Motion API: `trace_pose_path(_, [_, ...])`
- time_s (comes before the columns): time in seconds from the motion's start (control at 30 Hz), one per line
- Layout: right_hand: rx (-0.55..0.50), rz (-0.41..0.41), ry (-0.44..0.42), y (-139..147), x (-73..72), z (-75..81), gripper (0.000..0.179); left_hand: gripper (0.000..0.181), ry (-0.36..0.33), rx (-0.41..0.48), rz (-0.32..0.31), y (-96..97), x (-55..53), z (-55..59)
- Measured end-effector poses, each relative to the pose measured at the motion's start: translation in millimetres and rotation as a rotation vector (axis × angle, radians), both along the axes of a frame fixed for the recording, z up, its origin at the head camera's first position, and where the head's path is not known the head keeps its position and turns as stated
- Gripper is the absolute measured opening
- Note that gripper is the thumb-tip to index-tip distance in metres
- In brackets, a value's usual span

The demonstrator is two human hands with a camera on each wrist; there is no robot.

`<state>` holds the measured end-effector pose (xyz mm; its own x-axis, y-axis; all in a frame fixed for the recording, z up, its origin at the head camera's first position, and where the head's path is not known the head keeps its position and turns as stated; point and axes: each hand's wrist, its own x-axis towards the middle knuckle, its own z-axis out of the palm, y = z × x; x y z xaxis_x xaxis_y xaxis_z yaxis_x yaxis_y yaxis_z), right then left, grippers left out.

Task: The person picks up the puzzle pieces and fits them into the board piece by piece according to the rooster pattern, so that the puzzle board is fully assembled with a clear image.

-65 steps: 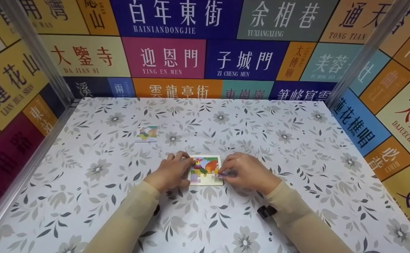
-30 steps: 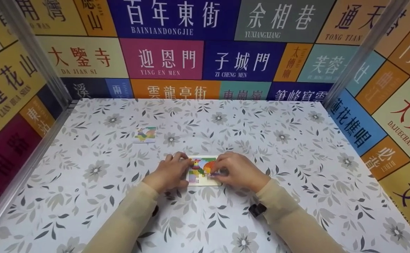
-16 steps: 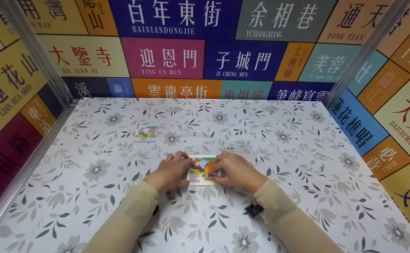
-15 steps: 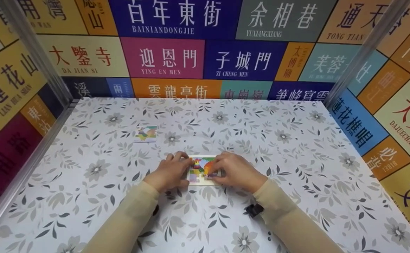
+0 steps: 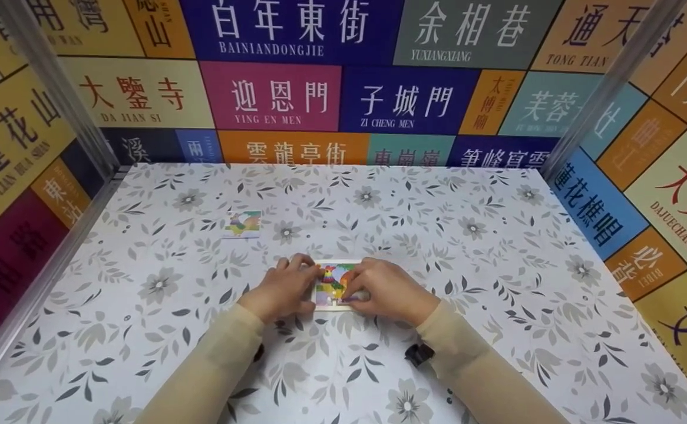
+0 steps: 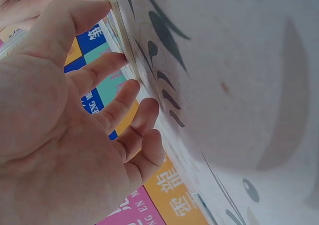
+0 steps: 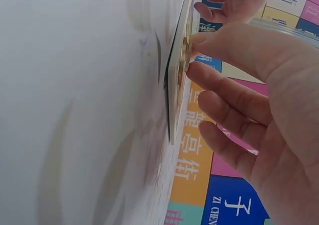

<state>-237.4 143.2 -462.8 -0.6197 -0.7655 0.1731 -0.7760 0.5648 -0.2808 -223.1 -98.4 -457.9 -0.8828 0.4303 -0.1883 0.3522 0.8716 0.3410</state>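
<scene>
A small jigsaw puzzle tray (image 5: 339,261) with a pale rim lies flat on the table, its picture a colourful rooster. My left hand (image 5: 281,288) rests at the tray's left edge. In the left wrist view its thumb and index fingertip touch the tray's edge, spread apart, while the other fingers are loosely bent. Between the thumb and index finger of my right hand (image 5: 392,290) is a puzzle piece (image 7: 186,58), held low over the tray's lower part. That hand covers the right side of the picture.
A square rooster picture (image 5: 243,225) lies farther back on the left of the table. The floral tablecloth (image 5: 438,253) reaches to walls of coloured name panels (image 5: 278,97). Clear upright posts (image 5: 597,88) stand at both back corners.
My right hand has moved left and slightly down over the tray, bringing the puzzle piece to its lower part. The left hand has stayed at the tray's left edge.
</scene>
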Motion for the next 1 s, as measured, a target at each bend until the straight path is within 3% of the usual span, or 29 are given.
trace_pose_path(0.17, [0.01, 0.031, 0.004, -3.1, -0.2, 0.5, 0.01, 0.055, 0.022, -0.003, -0.005, -0.2, 1.5, 0.1])
trace_pose_path(1.0, [0.038, 0.011, -0.025, -5.1, 0.8, 3.1, 0.011, 0.054, 0.024, -0.01, -0.009, 0.8, 1.3, 0.8])
